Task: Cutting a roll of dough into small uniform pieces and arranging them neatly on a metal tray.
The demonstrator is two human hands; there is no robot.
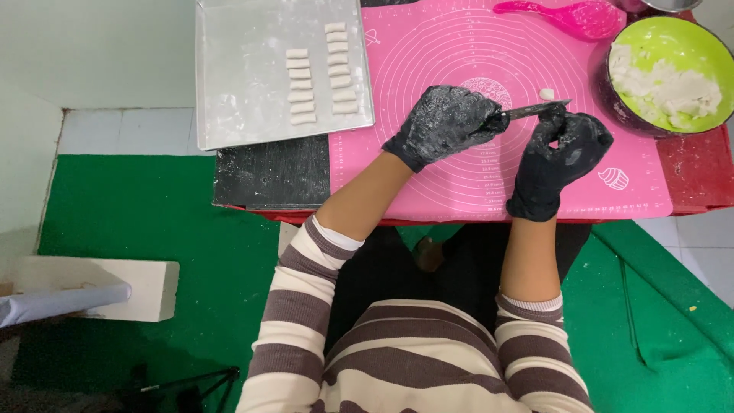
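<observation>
Down on the desk, a pink silicone baking mat (459, 176) lies beside a floured metal tray (245, 99). Left hand (447, 122), black-gloved, is closed around a dark knife (535, 109); right hand (562, 149) pinches its blade, near a small white dough piece (547, 94).

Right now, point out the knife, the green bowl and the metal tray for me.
knife (537, 110), head view, middle of the blade between the two gloved hands
green bowl (692, 42), head view, bare green inner wall
metal tray (245, 92), head view, bare floured base left of the dough pieces
</observation>
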